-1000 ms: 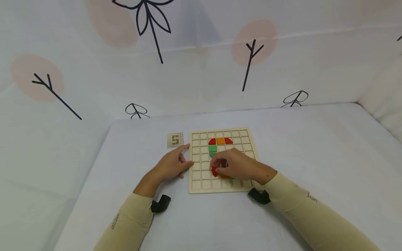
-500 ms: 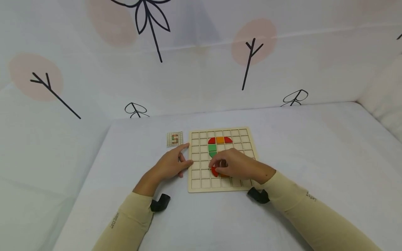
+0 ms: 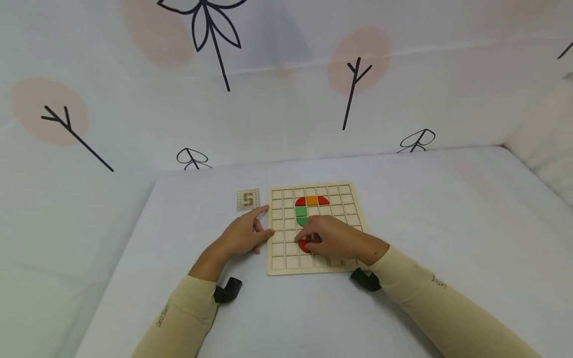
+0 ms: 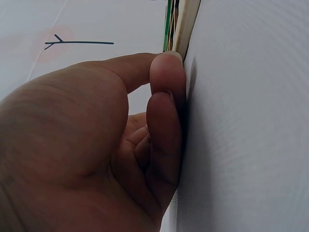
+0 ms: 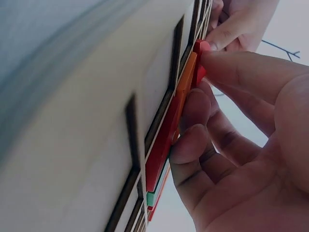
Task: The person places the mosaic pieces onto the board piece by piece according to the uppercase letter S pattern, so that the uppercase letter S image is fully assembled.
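A wooden grid board (image 3: 349,199) lies on the white surface. In its upper rows sit a red, an orange (image 3: 312,200) and another red piece, with two green pieces (image 3: 302,215) below them. My right hand (image 3: 309,238) rests over the board's lower middle. Its thumb and fingers pinch a red curved piece (image 3: 304,245) that is also seen up close as the red piece (image 5: 199,47) beside an orange piece (image 5: 186,79). My left hand (image 3: 263,223) lies flat at the board's left edge (image 4: 181,24), fingers relaxed and touching it.
A small pattern card (image 3: 248,199) lies just beyond the board's top left corner. White padded walls with tree drawings stand behind and to the sides. Bare white surface stretches to the right of the board and in front of it.
My right hand has slid slightly left over the red piece and now covers the orange piece beside it. The left hand has stayed at the board's edge.
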`<action>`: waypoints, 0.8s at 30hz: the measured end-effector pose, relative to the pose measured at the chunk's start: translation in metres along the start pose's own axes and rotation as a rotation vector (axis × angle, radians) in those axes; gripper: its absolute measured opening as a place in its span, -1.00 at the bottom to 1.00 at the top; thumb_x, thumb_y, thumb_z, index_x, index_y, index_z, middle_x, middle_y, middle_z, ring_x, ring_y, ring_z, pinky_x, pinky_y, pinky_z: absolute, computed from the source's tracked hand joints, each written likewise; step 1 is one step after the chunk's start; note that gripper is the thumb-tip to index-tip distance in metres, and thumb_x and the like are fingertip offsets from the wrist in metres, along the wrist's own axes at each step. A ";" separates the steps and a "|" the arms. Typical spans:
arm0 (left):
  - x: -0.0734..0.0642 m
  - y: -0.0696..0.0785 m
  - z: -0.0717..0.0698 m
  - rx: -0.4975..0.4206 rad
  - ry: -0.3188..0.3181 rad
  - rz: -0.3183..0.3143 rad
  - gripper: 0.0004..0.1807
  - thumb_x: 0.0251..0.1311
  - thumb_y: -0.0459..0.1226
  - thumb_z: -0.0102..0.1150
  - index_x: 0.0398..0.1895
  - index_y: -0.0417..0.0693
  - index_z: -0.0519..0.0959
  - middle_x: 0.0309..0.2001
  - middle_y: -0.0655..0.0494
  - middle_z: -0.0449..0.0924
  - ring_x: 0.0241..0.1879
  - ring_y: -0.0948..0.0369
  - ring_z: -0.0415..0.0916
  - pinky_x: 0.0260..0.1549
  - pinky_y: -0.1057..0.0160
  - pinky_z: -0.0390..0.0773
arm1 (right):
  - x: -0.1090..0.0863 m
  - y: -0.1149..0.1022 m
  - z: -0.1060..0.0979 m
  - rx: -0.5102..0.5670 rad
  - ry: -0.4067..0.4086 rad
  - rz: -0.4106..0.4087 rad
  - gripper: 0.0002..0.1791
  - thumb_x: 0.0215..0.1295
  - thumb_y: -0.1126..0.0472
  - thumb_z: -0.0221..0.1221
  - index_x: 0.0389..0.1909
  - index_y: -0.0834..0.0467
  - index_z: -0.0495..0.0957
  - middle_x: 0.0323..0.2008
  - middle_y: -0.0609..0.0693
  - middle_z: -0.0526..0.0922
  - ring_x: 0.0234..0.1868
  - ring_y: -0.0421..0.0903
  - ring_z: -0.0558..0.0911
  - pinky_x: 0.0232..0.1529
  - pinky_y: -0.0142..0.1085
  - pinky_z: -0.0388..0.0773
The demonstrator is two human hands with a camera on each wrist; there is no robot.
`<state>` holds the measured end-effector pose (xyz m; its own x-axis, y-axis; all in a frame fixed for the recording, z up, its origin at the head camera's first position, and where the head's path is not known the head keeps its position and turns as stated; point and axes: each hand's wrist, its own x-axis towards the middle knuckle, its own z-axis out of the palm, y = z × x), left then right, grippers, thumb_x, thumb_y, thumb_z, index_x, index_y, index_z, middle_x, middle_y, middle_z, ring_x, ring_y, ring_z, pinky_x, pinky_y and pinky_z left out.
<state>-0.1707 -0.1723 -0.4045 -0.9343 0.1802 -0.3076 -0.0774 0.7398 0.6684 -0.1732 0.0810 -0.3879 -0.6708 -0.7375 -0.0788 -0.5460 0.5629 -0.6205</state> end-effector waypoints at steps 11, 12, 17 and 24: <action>-0.005 -0.008 -0.001 -0.005 0.013 -0.029 -0.19 0.28 -0.07 0.32 0.55 0.25 0.17 -0.38 0.11 0.58 -0.62 0.15 0.56 -0.46 0.22 0.41 | 0.004 -0.005 0.006 -0.014 0.004 -0.020 -0.80 0.30 0.26 0.30 -0.07 0.08 0.72 -0.32 -0.16 0.58 -0.33 -0.23 0.50 -0.29 -0.44 0.50; -0.006 -0.008 -0.001 -0.006 0.017 -0.030 -0.18 0.27 -0.07 0.32 0.55 0.25 0.17 -0.38 0.11 0.58 -0.63 0.15 0.56 -0.46 0.22 0.41 | 0.004 -0.006 0.006 -0.014 0.005 -0.020 -0.80 0.30 0.27 0.31 -0.08 0.08 0.72 -0.33 -0.16 0.58 -0.34 -0.23 0.50 -0.29 -0.44 0.51; -0.007 -0.008 -0.002 -0.008 0.021 -0.016 -0.18 0.28 -0.07 0.31 0.55 0.23 0.17 -0.38 0.11 0.57 -0.63 0.17 0.56 -0.47 0.22 0.41 | 0.004 -0.006 0.005 -0.039 0.006 -0.019 -0.80 0.28 0.26 0.32 -0.09 0.09 0.73 -0.32 -0.16 0.59 -0.32 -0.23 0.49 -0.28 -0.44 0.51; -0.007 -0.005 0.000 -0.001 0.008 -0.010 -0.18 0.30 -0.07 0.30 0.56 0.22 0.15 -0.37 0.12 0.58 -0.63 0.18 0.55 -0.47 0.23 0.40 | 0.000 -0.004 0.004 -0.057 -0.014 -0.023 -0.78 0.29 0.24 0.32 -0.05 0.07 0.75 -0.26 -0.15 0.60 -0.28 -0.23 0.50 -0.25 -0.44 0.50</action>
<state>-0.1635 -0.1775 -0.4051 -0.9364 0.1677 -0.3083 -0.0868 0.7405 0.6664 -0.1689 0.0775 -0.3886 -0.6510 -0.7553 -0.0763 -0.5891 0.5660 -0.5768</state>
